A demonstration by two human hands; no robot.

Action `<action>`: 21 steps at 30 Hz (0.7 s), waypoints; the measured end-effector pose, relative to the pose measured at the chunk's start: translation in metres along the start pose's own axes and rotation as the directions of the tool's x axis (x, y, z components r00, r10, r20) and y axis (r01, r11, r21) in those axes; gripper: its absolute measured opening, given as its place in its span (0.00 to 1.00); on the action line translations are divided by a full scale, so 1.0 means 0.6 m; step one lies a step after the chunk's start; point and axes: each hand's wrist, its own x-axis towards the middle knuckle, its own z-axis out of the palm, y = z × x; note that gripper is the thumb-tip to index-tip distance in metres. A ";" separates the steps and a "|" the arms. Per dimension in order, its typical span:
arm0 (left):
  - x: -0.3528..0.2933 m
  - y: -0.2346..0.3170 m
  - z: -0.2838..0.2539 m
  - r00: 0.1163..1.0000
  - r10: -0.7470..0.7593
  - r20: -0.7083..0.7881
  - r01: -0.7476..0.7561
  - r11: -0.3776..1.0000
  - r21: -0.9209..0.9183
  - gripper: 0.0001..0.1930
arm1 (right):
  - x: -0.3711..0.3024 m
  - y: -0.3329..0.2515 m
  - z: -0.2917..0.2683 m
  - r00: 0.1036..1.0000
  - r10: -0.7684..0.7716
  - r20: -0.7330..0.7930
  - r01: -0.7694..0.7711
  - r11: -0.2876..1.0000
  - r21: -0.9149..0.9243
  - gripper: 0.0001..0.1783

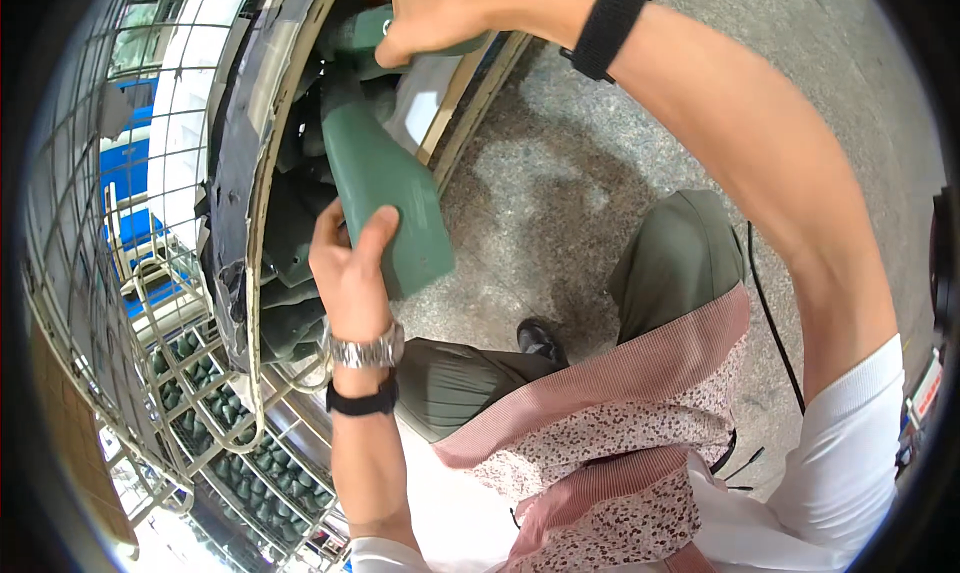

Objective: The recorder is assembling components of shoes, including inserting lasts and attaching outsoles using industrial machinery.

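My left hand (352, 263) grips a green shoe last (388, 188) by its broad end, with the thumb pressed on its face. The narrow end of that last points up and away, over the open side of a deep bin (262, 173). At the top of the view, my right hand (425, 18) is closed on another green shoe last (372, 31), partly covered by the fingers. Dark green lasts (290, 223) lie piled inside the bin in shadow, and their outlines are hard to separate.
Wire mesh (165, 103) rises left of the bin. A metal rack (225, 443) with rows of many green lasts stands at lower left. Concrete floor (560, 163) lies to the right, with a black cable (768, 303) across it near my knee.
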 end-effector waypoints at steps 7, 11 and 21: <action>0.086 0.021 -0.020 0.997 0.074 -0.024 -0.070 0.986 0.151 0.29 | 0.024 -0.022 -0.023 0.969 0.152 0.194 -0.216 0.905 0.368 0.32; 0.118 0.051 0.013 0.993 0.114 0.029 -0.116 0.991 0.073 0.26 | 0.054 -0.011 -0.006 0.980 0.197 0.030 -0.188 0.868 0.460 0.37; 0.173 0.029 0.121 0.867 0.440 -0.234 -0.476 0.871 -0.124 0.31 | 0.024 0.027 0.027 0.979 0.090 -0.185 0.082 0.655 0.751 0.38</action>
